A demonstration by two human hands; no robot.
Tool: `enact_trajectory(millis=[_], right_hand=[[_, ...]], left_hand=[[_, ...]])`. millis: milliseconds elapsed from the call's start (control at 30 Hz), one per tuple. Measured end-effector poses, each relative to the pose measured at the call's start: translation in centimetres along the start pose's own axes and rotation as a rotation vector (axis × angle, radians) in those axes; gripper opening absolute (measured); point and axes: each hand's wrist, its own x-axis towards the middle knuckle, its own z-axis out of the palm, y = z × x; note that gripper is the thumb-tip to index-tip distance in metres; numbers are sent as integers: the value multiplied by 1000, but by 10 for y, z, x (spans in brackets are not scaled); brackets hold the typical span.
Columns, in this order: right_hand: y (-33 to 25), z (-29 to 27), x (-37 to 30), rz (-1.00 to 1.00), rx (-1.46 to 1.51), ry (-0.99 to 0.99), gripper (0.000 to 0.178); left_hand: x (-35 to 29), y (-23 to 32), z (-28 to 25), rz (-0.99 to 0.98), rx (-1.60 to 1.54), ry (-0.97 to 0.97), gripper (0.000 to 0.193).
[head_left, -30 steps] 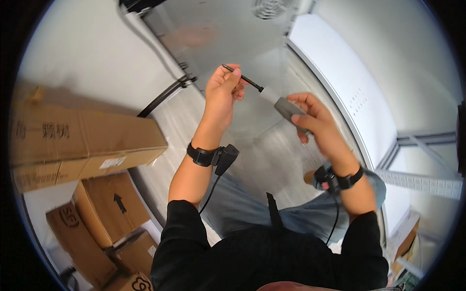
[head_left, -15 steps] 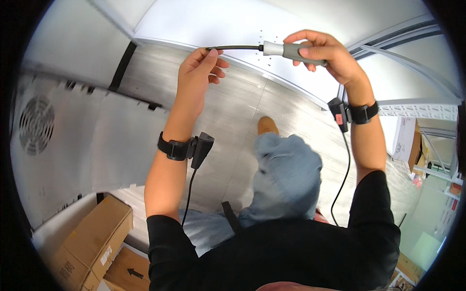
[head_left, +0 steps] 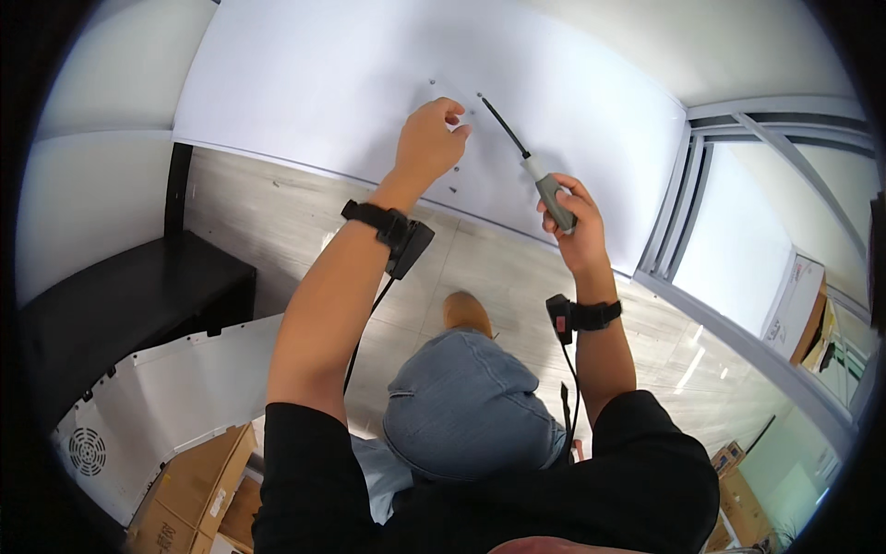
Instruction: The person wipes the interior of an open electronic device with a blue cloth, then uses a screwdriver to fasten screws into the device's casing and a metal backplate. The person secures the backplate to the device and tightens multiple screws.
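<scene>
My right hand (head_left: 577,222) is wrapped round the grey handle of a screwdriver (head_left: 544,185). Its dark shaft slants up and to the left over a white tabletop (head_left: 305,83), and the tip meets or hovers right by a small screw (head_left: 479,94); contact is hard to tell. Just left of the shaft, my left hand (head_left: 432,138) is over the tabletop, fingers loosely bent, thumb and forefinger apart with nothing visible between them. Several small screws lie scattered around it, one loose screw (head_left: 452,189) close to the front edge.
Grey metal frame rails (head_left: 678,203) border the table on the right. A black bench-like surface (head_left: 138,277) stands at left, with a pale metal panel (head_left: 185,369) and cardboard boxes (head_left: 189,489) below it. Cables hang from both wrist straps.
My left hand has let go of the screwdriver's tip end. Both hands are now over the tabletop, and the screwdriver has swung from level to pointing at a screw. My view has shifted forward.
</scene>
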Motion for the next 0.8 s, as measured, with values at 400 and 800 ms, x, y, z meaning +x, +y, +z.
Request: enact_trajectory(millis=[400,800], right_hand=[[-2,-20,23,-5,-12,47,31],[-15,77,1,10,-312,-360,28]], left_hand=[[64,2,44,45,388,3,11],[-76,-24,-111,-453,-1147,113,19]])
